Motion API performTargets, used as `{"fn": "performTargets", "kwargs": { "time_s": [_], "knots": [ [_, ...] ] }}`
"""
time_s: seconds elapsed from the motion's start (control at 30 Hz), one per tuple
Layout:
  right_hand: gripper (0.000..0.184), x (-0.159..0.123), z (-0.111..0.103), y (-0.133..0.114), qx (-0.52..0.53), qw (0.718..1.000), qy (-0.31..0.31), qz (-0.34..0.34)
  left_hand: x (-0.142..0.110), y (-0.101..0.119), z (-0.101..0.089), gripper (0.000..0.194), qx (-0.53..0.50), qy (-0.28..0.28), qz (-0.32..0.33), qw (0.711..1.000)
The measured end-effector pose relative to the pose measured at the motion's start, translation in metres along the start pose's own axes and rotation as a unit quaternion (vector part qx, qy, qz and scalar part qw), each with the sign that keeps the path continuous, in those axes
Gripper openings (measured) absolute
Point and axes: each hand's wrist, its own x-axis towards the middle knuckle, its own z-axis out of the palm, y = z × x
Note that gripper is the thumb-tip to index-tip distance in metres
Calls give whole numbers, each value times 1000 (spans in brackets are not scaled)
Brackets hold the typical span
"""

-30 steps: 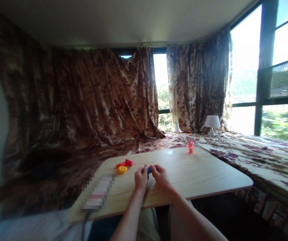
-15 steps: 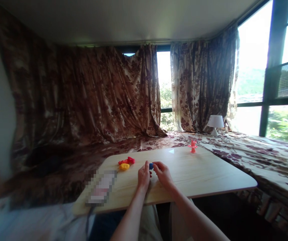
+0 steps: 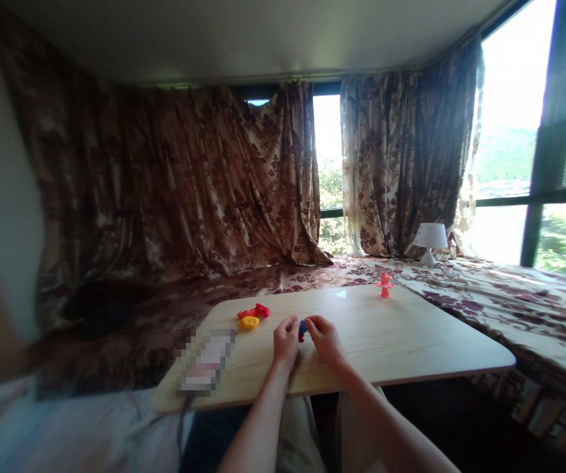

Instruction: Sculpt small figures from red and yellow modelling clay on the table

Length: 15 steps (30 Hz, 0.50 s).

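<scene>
Over the middle of the table, my left hand (image 3: 285, 337) and my right hand (image 3: 326, 339) come together with fingers closed on a small blue piece (image 3: 303, 326). It looks soft and rounded, but the fingers hide most of it. A small dark red part (image 3: 301, 337) shows just beneath the blue, between the hands; what it belongs to I cannot tell. To the left of my hands lie a crumpled-looking red piece (image 3: 260, 311) and a yellow lump (image 3: 249, 322), close together. A pinkish-red toy figure (image 3: 385, 286) stands upright near the far right edge.
The pale wooden table (image 3: 411, 335) has rounded corners. A blurred-out flat device (image 3: 207, 361) with a cable lies at its left edge. Beyond it are a flower-patterned cover (image 3: 490, 282), a white lamp (image 3: 429, 240) and curtains (image 3: 204, 177).
The left fingers, more upright before, are now bent in against the blue piece. Less of the blue shows, and the red part sits below it. The whole view has shifted slightly.
</scene>
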Motion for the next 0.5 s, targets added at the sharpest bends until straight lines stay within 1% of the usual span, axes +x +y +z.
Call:
{"fn": "performTargets", "kwargs": {
  "time_s": [0.07,0.13,0.23,0.33,0.43,0.5],
  "knots": [
    [31,0,-3,-3,-1,1000,15,-7,-1,2,1,39,2,-12,1,1000],
    [36,1,-5,-6,6,1000,20,-1,-2,3,1,39,4,-17,0,1000],
    [43,2,-6,-9,45,998,13,33,-1,0,0,41,4,-8,-11,1000],
    [42,2,-4,-8,72,995,10,62,2,-5,-1,43,1,6,-19,1000],
    [39,2,-2,-5,72,996,6,60,3,-6,-1,42,-3,15,-19,1000],
    [36,2,-1,-3,73,996,-3,56,1,-4,-2,40,-5,9,-14,1000]
  ]
}}
